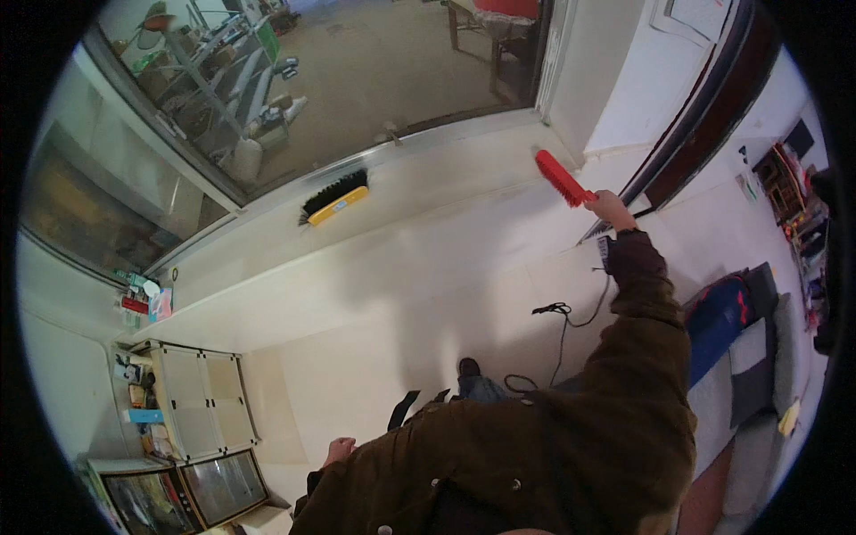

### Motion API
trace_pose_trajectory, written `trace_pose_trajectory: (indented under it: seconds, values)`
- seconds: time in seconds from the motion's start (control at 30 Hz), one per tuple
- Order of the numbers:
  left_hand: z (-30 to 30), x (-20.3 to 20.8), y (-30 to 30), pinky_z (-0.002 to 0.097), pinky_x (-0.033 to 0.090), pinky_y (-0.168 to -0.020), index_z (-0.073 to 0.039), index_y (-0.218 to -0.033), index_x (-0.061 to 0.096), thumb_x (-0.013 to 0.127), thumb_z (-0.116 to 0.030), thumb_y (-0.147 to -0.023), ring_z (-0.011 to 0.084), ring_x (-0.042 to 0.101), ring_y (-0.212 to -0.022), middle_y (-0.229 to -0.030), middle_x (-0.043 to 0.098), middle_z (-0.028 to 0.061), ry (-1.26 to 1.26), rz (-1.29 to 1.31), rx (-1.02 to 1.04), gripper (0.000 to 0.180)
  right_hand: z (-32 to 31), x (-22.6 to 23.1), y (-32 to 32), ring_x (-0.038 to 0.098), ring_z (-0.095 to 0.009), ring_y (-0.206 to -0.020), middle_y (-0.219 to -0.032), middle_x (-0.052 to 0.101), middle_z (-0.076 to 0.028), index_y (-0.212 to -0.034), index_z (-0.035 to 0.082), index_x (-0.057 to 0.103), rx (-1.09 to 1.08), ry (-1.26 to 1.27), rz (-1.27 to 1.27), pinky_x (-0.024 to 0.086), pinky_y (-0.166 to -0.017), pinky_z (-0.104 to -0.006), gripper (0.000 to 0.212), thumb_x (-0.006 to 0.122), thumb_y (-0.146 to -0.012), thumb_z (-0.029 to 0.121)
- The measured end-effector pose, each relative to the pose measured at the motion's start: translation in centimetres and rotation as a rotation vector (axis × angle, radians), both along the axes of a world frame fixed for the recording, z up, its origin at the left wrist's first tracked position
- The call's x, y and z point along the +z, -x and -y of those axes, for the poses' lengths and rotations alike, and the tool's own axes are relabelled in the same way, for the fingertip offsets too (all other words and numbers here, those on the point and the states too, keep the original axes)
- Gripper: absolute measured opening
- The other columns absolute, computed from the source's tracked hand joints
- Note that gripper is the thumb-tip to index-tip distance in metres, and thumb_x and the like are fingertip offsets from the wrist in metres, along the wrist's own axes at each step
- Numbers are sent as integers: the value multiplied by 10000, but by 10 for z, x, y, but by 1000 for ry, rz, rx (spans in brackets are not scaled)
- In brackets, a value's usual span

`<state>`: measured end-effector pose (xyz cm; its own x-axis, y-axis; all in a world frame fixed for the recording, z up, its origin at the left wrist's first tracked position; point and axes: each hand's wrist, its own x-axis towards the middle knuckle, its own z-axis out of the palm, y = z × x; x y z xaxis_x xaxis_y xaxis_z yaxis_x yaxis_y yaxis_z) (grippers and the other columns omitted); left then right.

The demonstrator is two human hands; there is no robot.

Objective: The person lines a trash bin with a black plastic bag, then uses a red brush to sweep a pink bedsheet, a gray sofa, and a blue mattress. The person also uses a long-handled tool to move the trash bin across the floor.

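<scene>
At the right end of the long white windowsill [464, 192], my right hand [612, 210] grips the handle of a red brush [562, 178]. The arm is stretched far forward, and the bristle end lies over the sill by the wall corner; whether it touches the surface I cannot tell. Low at my left side hangs my left hand [339, 450], its fingers loosely curled with nothing visible in them. Further left on the sill rests a second brush [339, 203] with black bristles and a yellow back, out of reach of both hands.
A large window [357, 80] rises behind the sill. To the right are a dark door frame [704, 134] and a sofa [713, 410] with cushions. A black cord [562, 343] trails on the floor near my foot. A white cabinet [209, 401] stands at the left.
</scene>
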<state>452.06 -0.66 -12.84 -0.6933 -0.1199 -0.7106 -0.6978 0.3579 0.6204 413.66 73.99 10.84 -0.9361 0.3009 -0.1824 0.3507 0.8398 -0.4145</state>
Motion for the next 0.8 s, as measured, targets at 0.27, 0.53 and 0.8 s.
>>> trace_pose_trajectory:
  seconds: [0.27, 0.53, 0.8]
  values:
    - [-44, 7, 121, 270, 443, -483, 16, -970, 560, 549, -233, -790, 152, 570, -577, -733, 611, 87, 12, 68, 1, 307, -58, 118, -82, 500, -164, -499, -588, 537, -71, -921, 12, 603, 88, -171, 265, 400, -473, -313, 301, 612, -705, 222]
    - [-82, 27, 151, 264, 458, -521, 22, -1000, 549, 564, -258, -787, 153, 590, -619, -767, 620, 102, 79, -49, -65, 352, -36, 10, 40, 579, -326, -756, -806, 589, -204, -918, 15, 552, 39, -176, -203, 434, -648, -403, 354, 519, -771, 335]
    - [-59, 35, 31, 270, 456, -471, 17, -937, 576, 569, -254, -768, 151, 589, -582, -700, 617, 89, 100, 145, 289, 320, 124, -98, 99, 565, -387, -824, -859, 592, -219, -967, 35, 507, 151, -192, -135, 445, -729, -465, 317, 456, -825, 315]
